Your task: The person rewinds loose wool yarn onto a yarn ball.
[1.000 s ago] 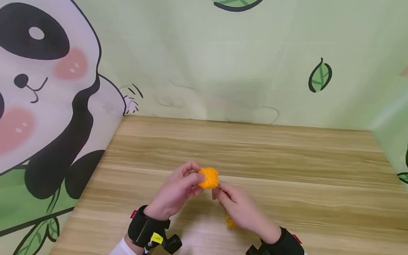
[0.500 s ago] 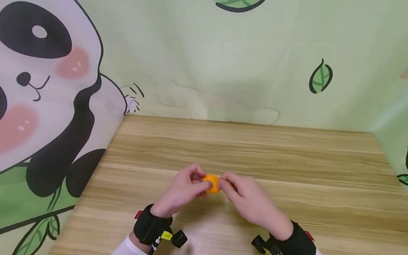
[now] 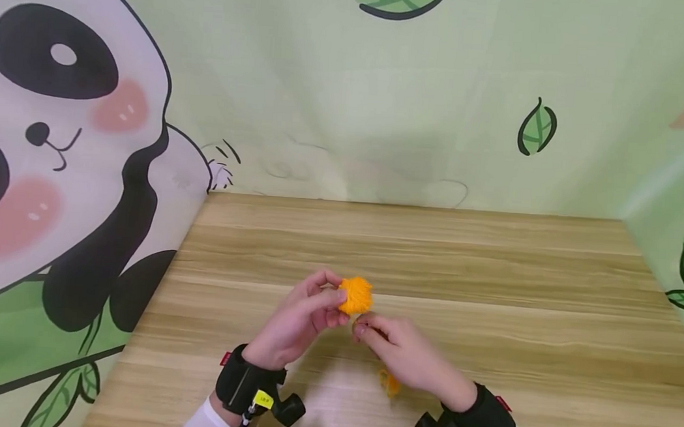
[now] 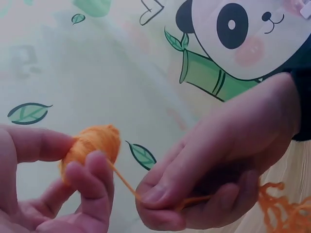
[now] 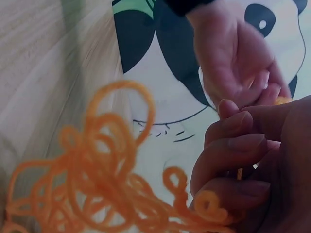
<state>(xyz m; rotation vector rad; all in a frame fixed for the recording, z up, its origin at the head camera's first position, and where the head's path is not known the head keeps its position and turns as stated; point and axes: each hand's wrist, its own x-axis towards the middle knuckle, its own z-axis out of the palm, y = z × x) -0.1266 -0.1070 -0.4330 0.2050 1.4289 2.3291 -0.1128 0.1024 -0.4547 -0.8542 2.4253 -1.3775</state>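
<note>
My left hand [image 3: 300, 315] pinches a small ball of orange yarn [image 3: 356, 296] between thumb and fingers, above the table. Just right of and below the ball, my right hand [image 3: 404, 351] grips a strand of yarn [image 4: 127, 182] between thumb and curled forefinger. In the left wrist view that strand runs taut from the ball to the right thumb and passes through the curled fingers. Loose, tangled yarn [image 5: 102, 170] hangs in loops beyond the right hand; in the head view only a bit of it shows under the palm.
A wood-grain table [image 3: 491, 268] lies beneath both hands. Behind it hangs a pale green backdrop [image 3: 303, 74] printed with a panda [image 3: 97, 179] and leaves. Black straps with small cameras sit on both wrists.
The right hand came up against the ball half a second ago and now sits lower, apart from it. The left hand keeps its hold, and the ball has turned and risen slightly.
</note>
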